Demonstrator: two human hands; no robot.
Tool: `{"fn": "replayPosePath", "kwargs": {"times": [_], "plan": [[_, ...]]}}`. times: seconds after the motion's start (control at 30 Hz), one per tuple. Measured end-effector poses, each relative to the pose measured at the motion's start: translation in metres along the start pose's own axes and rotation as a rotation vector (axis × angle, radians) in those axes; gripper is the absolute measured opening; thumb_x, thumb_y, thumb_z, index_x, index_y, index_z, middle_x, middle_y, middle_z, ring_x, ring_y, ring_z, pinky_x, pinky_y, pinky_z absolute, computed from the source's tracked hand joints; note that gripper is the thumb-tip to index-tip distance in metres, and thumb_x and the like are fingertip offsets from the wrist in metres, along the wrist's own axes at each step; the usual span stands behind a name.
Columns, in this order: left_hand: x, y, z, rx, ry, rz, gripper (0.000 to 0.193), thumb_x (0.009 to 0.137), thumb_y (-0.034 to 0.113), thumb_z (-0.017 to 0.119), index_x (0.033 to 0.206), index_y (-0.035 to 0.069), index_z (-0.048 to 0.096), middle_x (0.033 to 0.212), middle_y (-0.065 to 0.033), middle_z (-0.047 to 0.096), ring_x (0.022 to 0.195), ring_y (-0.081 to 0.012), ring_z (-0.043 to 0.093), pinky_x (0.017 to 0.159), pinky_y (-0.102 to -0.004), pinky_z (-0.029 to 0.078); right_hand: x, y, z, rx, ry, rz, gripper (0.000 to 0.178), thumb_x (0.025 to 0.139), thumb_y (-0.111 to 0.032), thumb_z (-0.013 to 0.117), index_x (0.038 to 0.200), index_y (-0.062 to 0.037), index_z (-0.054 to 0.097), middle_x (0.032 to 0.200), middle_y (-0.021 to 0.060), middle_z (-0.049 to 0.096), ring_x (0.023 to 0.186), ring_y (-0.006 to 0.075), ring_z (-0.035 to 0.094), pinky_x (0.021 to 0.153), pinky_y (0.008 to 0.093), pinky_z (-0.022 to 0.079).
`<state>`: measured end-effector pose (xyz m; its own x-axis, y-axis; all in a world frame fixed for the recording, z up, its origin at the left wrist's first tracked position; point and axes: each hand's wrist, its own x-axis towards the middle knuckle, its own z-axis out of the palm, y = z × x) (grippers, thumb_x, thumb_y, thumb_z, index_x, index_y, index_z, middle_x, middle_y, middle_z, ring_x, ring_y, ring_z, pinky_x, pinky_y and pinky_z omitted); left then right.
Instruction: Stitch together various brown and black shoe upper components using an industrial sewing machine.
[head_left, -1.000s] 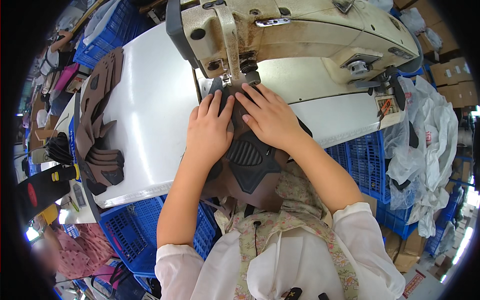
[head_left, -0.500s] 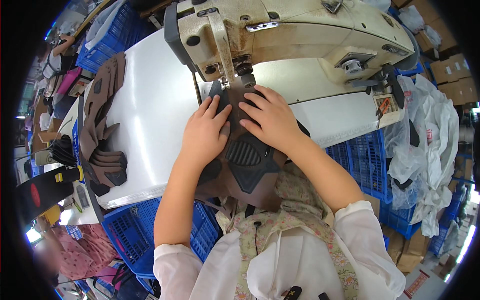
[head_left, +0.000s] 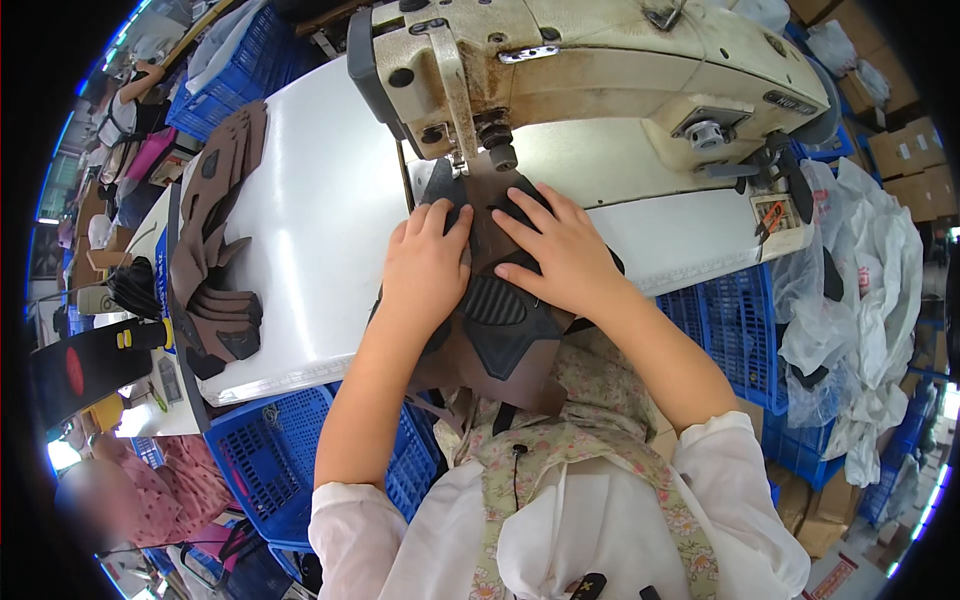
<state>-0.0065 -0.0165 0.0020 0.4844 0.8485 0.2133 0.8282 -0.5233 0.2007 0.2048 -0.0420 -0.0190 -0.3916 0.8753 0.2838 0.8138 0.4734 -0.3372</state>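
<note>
underneath left hand [head_left: 425, 265], right hand [head_left: 567, 255], brown-black piece [head_left: 494, 304]

Head view: left fisheye, head-worn, directed downward; left hand [head_left: 428, 265], right hand [head_left: 562, 255] and table [head_left: 330, 190] framed from close above.

I see room to pass over the white counter [head_left: 320, 210] between the left hand [head_left: 428, 262] and the stacked brown pieces [head_left: 212, 225]. Ahead, the sewing machine [head_left: 600, 75] blocks me, its presser foot [head_left: 459, 166] just beyond that hand.
</note>
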Motion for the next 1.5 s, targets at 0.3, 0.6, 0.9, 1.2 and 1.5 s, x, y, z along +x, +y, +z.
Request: {"fn": "replayPosePath", "kwargs": {"times": [0.3,0.6,0.9,1.2,1.5], "plan": [[0.0,-0.001,0.005,-0.006,0.083,0.025,0.043,0.083,0.007,0.063,0.126,0.009,0.067,0.125,-0.0125,0.059,0.117,-0.031,0.056,0.097,-0.0431,0.047,-0.002,0.004,0.002,0.008,0.03,-0.001,0.058,0.085,-0.046,0.069,0.134,-0.0155,0.061,0.146,0.0147,0.049,0.136,0.0405,0.041,0.111,0.0506,0.035],[-0.013,0.022,-0.008,-0.137,-0.026,-0.135,0.033,0.087,0.014,0.064,0.118,0.005,0.069,0.121,-0.0135,0.063,0.116,-0.0327,0.059,0.096,-0.041,0.048,0.002,0.005,0.006,-0.011,0.038,0.027,0.058,0.087,-0.047,0.067,0.136,-0.018,0.06,0.147,0.0124,0.048,0.136,0.0391,0.042,0.109,0.0493,0.038],[-0.023,0.018,0.01,0.047,0.106,0.018,0.034,0.089,0.019,0.063,0.12,0.004,0.068,0.127,-0.015,0.062,0.125,-0.0309,0.056,0.101,-0.0443,0.045,0.004,0.006,0.005,0.022,0.08,0.02,0.054,0.085,-0.047,0.069,0.127,-0.0139,0.066,0.142,0.0139,0.053,0.135,0.0376,0.044,0.108,0.0482,0.04],[-0.015,0.022,-0.002,0.02,0.044,-0.068,0.033,0.089,0.018,0.064,0.118,0.004,0.068,0.116,-0.013,0.064,0.117,-0.0312,0.058,0.1,-0.0439,0.045,0.014,0.008,0.002,0.027,0.055,0.041,0.051,0.085,-0.045,0.069,0.124,-0.012,0.068,0.139,0.0154,0.056,0.133,0.0382,0.046,0.108,0.0485,0.04],[-0.036,0.018,0.006,0.048,0.112,0.041,0.036,0.09,0.019,0.063,0.121,0.0,0.065,0.126,-0.0159,0.065,0.123,-0.0302,0.059,0.106,-0.0442,0.044,0.003,0.003,-0.001,0.0,0.037,0.028,0.046,0.089,-0.031,0.066,0.129,-0.0088,0.063,0.143,0.0176,0.051,0.134,0.0394,0.044,0.111,0.0484,0.037]]}}
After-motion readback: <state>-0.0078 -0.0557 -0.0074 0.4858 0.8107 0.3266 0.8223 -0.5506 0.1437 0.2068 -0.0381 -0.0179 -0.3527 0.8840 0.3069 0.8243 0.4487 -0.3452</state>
